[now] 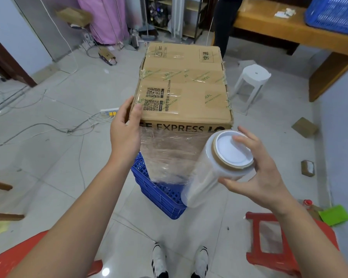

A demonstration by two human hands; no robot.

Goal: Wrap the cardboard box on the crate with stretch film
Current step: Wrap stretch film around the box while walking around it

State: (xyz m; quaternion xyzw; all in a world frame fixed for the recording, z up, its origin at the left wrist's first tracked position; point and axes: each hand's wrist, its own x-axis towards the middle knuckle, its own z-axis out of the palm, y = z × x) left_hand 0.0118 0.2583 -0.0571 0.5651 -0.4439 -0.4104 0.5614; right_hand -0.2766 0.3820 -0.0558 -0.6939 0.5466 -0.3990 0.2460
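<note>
- The cardboard box (pixel 184 85) sits on top of a blue crate (pixel 159 189), with its long side running away from the viewer; the near face shows printed lettering, and old tape crosses the top.
- The left hand (pixel 126 130) grips the box's near left corner — thumb over the top edge, fingers curled round the side — pinning the loose end of the stretch film (pixel 169 153) against the cardboard.
- From that corner the film runs across the box's near face and out to the film roll (pixel 215 169), which hangs just off the box's near right corner, tilted with its capped end up.
- The right hand (pixel 257 169) holds the roll at that upper end, fingers spread wide round the rim and thumb under it.
- Judging by its look, the film is thin, clingy and stretchy: it should stick to itself but wrinkle or tear if pulled unevenly, so steady tension across the full width seems wise.
- The roll looks smooth and probably slippery on its wound surface; holding it by the core ends lets it spin and pay out.
- The box looks stiff, though its weight cannot be told; it may shift on the crate under pull, so the corner hold is a sound anchor.
- Only the box's near face is covered — most of the wrapping remains.
</note>
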